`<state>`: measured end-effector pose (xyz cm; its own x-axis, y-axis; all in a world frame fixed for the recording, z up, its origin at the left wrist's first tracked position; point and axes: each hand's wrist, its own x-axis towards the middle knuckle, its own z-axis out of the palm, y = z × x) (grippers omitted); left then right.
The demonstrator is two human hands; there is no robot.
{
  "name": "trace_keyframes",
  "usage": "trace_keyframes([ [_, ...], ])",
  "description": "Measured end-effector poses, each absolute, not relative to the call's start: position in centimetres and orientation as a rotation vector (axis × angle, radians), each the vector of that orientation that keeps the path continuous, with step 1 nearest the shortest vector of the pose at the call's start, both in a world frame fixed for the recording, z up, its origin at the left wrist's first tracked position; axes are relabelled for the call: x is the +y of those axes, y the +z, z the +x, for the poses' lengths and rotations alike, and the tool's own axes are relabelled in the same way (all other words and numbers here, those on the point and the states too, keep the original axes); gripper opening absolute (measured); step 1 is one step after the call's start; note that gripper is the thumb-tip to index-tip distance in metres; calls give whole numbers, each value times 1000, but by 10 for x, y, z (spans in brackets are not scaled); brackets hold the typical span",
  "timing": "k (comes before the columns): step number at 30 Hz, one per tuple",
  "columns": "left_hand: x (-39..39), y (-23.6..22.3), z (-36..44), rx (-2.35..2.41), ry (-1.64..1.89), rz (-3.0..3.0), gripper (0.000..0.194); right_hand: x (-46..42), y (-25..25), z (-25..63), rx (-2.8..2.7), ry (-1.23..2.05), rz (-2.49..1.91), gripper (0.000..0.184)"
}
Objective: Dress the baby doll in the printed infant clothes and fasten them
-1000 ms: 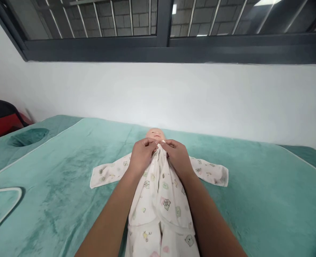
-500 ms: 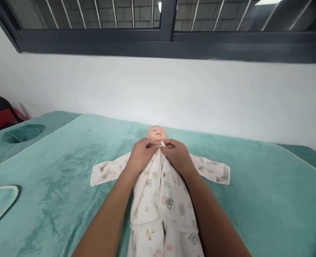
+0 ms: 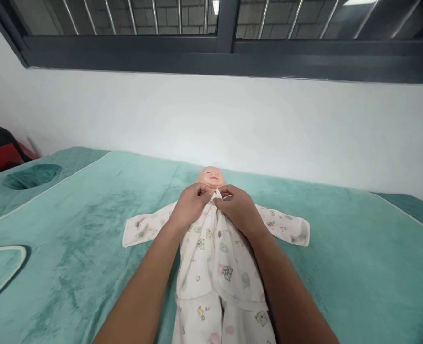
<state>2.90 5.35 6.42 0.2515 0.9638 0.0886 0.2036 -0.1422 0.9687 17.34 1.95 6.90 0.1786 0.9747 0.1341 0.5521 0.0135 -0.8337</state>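
Note:
A baby doll point(image 3: 211, 176) lies on its back on the green bed cover, head toward the wall. It wears a white printed baby shirt point(image 3: 229, 267) with long sleeves spread to both sides, over matching printed pants point(image 3: 199, 322). At the neckline my left hand point(image 3: 193, 203) pinches the shirt's collar edge between thumb and fingers. Close beside it, my right hand point(image 3: 238, 205) pinches the other front edge, where a small white tip of cloth stands up. Below the hands the shirt front hangs in folds. My fingers hide the fastening at the neck.
The green plush cover point(image 3: 351, 258) spreads over the bed, with a round hollow point(image 3: 32, 177) at the left. A white cable or piping point(image 3: 13, 274) curves at the left edge. A red and black object point(image 3: 0, 150) stands far left. Behind are a white wall point(image 3: 211, 114) and a barred window.
Both hands stay at the doll's collar, with the fingers shifting slightly and the white tip of cloth showing more between them. The view has tilted down a little.

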Motion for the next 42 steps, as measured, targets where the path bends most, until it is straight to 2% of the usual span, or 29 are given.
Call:
trace_keyframes([
  [14, 52, 63, 36, 1173, 1048, 1596, 13, 16, 70, 166, -1438, 676, -1633, 17],
  [19, 53, 66, 32, 1100, 1020, 1497, 27, 9, 74, 160, -1535, 657, -1600, 18],
  [25, 48, 70, 30, 1067, 1006, 1370, 24, 3, 73, 168, -1449, 922, -1457, 23],
  [31, 44, 74, 28, 1070, 975, 1334, 28, 15, 59, 179, -1195, 1078, -1331, 19],
  [37, 46, 64, 31, 1209, 1056, 1640, 27, 18, 57, 176, -1189, 918, -1418, 19],
  [42, 46, 56, 30, 1176, 1102, 1840, 27, 18, 58, 171, -1332, 603, -1582, 14],
])
